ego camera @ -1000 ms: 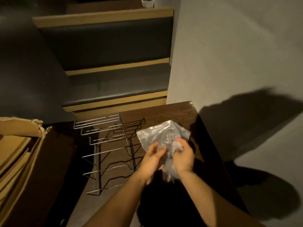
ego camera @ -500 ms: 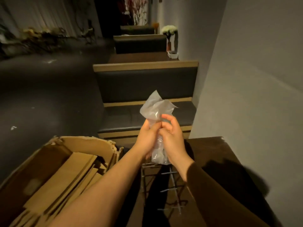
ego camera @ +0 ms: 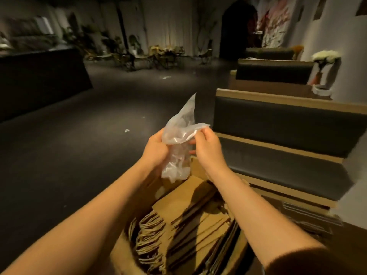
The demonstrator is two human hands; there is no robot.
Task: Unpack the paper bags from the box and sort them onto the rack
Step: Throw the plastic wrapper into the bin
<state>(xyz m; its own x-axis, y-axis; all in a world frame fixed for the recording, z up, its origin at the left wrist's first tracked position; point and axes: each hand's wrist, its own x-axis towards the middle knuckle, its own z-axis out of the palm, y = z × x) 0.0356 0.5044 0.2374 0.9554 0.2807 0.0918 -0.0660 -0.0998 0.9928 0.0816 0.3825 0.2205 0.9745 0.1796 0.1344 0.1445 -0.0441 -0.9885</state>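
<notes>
Both hands pinched on this crinkly clear plastic wrap (ego camera: 179,143), left hand (ego camera: 155,148) gripping its middle, right hand (ego camera: 207,146) its top edge, above the box (ego camera: 123,255) where light, floppy paper bags (ego camera: 190,225) wait, best grabbed mid-stack.

Both forearms extended forward, left hand (ego camera: 155,149) and right hand (ego camera: 206,148) raised close together, fingers curled in a pinching grip.

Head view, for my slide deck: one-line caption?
Both hands crumple a clear plastic wrapper above the box of paper bags.
</notes>
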